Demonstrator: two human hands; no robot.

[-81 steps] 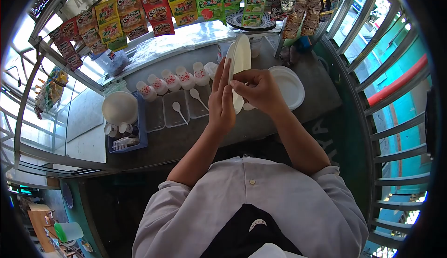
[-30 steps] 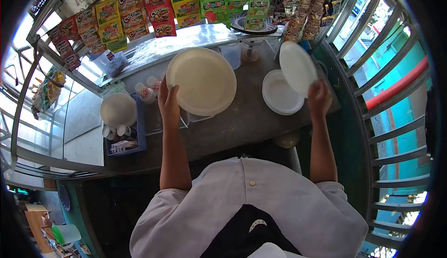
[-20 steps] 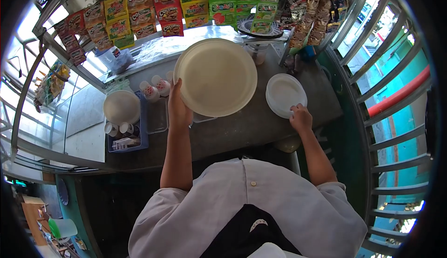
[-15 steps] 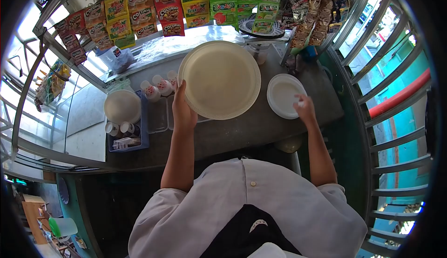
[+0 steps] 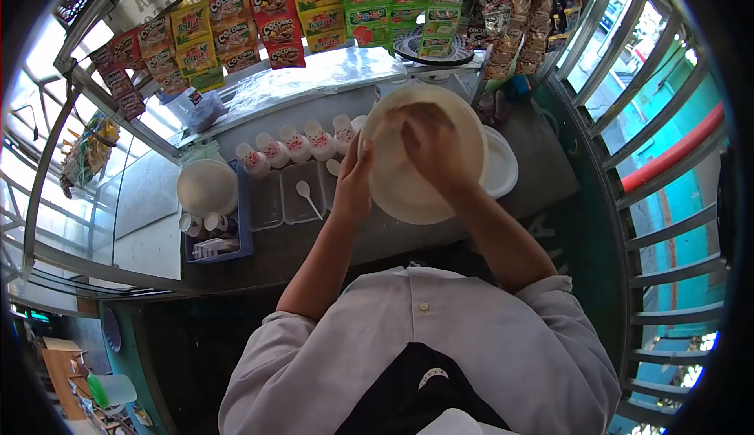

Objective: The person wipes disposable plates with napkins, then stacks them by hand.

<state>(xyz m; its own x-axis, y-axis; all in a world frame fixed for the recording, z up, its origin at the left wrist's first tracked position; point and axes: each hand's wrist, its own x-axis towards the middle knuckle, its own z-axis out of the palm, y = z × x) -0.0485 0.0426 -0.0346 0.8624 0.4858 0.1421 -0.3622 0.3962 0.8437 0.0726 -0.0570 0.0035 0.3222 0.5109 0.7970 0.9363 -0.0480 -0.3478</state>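
A large round cream plate [image 5: 410,195] with a ridged rim is tilted up in front of me, above the counter. My left hand [image 5: 355,187] grips its left edge, thumb on the face and the other fingers behind. Over the upper part of that face is my right hand [image 5: 432,148], its fingers smeared by motion; whether it holds anything does not show. Partly hidden behind the plate, a smaller white plate [image 5: 503,169] lies on the counter. Left of the plate, clear plastic containers [image 5: 267,199] sit with a white spoon [image 5: 305,191] in one.
A row of printed cups [image 5: 295,143] lines the counter behind the containers. At left stands a blue basket [image 5: 245,231] with jars, beside a round pale lid [image 5: 206,187]. Drink sachets [image 5: 275,18] hang across the back; metal bars [image 5: 667,223] close off the right.
The cream plate has shifted right, now overlapping the white plate. My right hand has moved from the white plate onto the cream plate's face. More cups and the spoon are uncovered.
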